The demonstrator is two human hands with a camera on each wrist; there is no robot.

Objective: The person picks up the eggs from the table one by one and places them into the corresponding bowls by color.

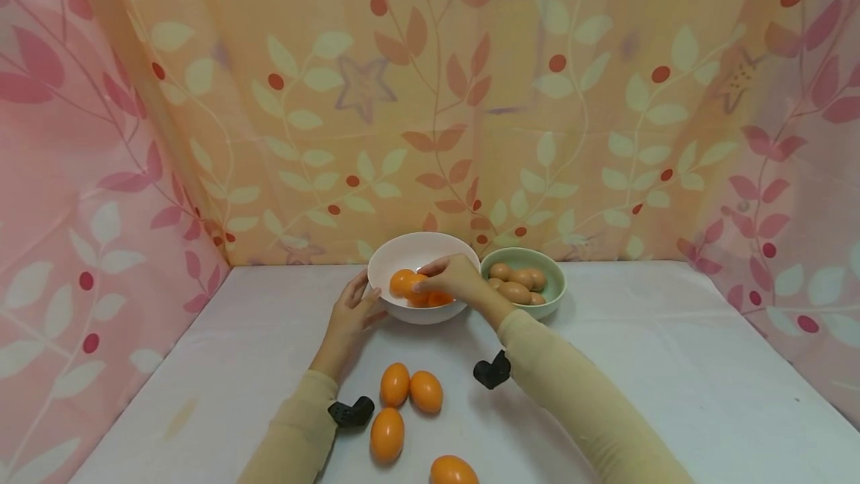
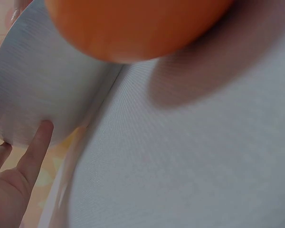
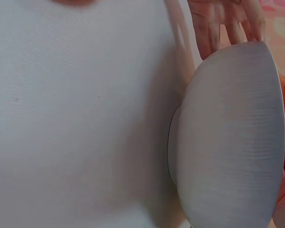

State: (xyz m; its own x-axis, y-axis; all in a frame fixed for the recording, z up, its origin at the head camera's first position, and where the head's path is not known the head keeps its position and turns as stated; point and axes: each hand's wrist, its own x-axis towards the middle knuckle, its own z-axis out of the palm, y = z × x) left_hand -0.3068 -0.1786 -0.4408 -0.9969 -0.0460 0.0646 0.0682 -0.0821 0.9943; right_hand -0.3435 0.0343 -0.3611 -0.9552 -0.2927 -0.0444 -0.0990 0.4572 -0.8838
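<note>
A white bowl [image 1: 423,315] stands near the back of the table with several orange eggs [image 1: 402,283] in it. At the bowl's left side is my left hand [image 1: 351,312]; its straight, spread fingers touch the outer wall, which also shows in the left wrist view as a smooth bowl side [image 2: 42,71]. My right hand [image 1: 458,279] reaches over the rim from the right and pinches an orange egg [image 1: 419,284] between thumb and fingers, low inside the bowl. In the right wrist view the bowl's side hides most of that hand.
A green bowl [image 1: 561,286] holding several brown eggs [image 1: 515,292] stands right of the white one. Nearer me, between my forearms, lie three orange eggs [image 1: 387,435], with another [image 1: 454,471] at the front. A patterned curtain [image 1: 430,133] hangs behind the table.
</note>
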